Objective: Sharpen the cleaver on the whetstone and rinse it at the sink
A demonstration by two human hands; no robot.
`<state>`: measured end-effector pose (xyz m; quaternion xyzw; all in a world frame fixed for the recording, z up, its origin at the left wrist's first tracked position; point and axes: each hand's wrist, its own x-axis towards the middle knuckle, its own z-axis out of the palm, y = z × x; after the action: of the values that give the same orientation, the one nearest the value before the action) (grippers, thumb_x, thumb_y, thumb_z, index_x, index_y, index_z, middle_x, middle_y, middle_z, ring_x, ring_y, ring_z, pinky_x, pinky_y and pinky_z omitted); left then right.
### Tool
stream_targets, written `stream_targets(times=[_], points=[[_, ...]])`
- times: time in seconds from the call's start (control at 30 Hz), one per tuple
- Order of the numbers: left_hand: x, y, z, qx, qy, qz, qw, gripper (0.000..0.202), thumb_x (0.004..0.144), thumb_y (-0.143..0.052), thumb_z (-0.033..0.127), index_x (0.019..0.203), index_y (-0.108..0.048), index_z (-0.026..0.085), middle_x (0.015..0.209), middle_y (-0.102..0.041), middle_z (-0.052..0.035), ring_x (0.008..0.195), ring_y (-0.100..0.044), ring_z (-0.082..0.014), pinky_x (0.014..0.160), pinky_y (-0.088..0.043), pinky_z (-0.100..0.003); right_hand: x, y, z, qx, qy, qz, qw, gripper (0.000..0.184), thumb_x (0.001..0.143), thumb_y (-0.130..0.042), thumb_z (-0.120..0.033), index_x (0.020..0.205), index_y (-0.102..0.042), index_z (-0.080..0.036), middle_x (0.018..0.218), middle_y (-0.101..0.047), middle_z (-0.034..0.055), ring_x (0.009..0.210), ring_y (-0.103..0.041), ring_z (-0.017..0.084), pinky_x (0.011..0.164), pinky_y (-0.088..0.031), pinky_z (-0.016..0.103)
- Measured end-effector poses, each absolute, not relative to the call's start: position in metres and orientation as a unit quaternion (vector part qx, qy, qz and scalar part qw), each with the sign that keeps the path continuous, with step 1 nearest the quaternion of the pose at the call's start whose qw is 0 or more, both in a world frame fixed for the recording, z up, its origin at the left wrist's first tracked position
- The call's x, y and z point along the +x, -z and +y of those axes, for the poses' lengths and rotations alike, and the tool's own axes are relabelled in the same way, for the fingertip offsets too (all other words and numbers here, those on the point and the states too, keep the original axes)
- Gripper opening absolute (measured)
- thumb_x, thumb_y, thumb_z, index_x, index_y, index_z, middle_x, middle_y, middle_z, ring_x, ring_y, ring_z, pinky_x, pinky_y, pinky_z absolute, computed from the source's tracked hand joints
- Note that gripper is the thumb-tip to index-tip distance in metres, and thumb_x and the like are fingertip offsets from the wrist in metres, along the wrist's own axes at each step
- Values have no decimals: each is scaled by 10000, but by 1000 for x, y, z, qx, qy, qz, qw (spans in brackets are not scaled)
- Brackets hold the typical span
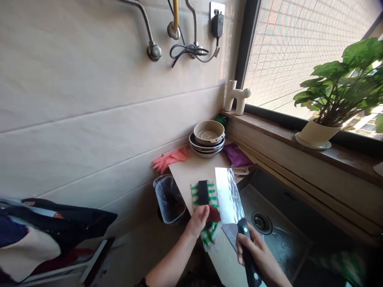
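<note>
Your left hand [196, 221] reaches forward, curled palm-down, while your right hand [253, 250] sits closed in a firm grip beside it.

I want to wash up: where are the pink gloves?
In the head view, the pink rubber gloves lie at the far edge of the counter, left of the stacked plates.
</note>
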<state>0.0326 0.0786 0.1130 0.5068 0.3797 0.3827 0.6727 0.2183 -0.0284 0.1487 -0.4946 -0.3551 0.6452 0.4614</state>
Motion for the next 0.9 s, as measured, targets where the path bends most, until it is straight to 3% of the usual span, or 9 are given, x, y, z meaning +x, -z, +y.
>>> stream_targets(times=[0.17,0.33,0.67,0.8,0.9], points=[[52,-151,74,528,-372,254,719,782,606,-618,879,699,-722,110,626,-673,-91,700,-662,-226,657,-493,-289,216,-178,-40,-479,-654,-347,472,431,851,-626,-609,846,-423,-229,548,-477,-108,348,-404,40,419,-259,191],[51,-174,70,523,-380,227,729,672,600,-734,782,683,-734,116,602,-660,-70,648,-633,-203,637,-463,-281,216,-191,-50,-449,-676,-351,467,446,858,-623,-608,827,-376,-238,540,-460,-117,340,-396,28,409,-229,179],[45,-156,65,471,-416,249,737,615,554,-821,702,644,-719,102,572,-602,-22,551,-504,-110,525,-367,-217,213,-181,-51,-390,-726,-329,462,422,842,-667,-555,883,-382,-246,447,-490,-105,322,-347,33,399,-247,167],[38,-151,62,422,-420,265,758,532,580,-863,605,722,-744,107,661,-679,-56,592,-595,-153,605,-463,-266,207,-178,-45,-340,-759,-301,467,392,813,-718,-486,878,-421,-239,398,-466,-110,313,-310,29,390,-278,155],[37,-153,55,373,-432,246,783,510,634,-867,542,910,-755,127,828,-729,-96,743,-674,-208,728,-511,-318,197,-165,-39,-266,-799,-239,483,421,746,-780,-454,820,-421,-246,444,-402,-152,284,-204,-1,329,-266,139]])
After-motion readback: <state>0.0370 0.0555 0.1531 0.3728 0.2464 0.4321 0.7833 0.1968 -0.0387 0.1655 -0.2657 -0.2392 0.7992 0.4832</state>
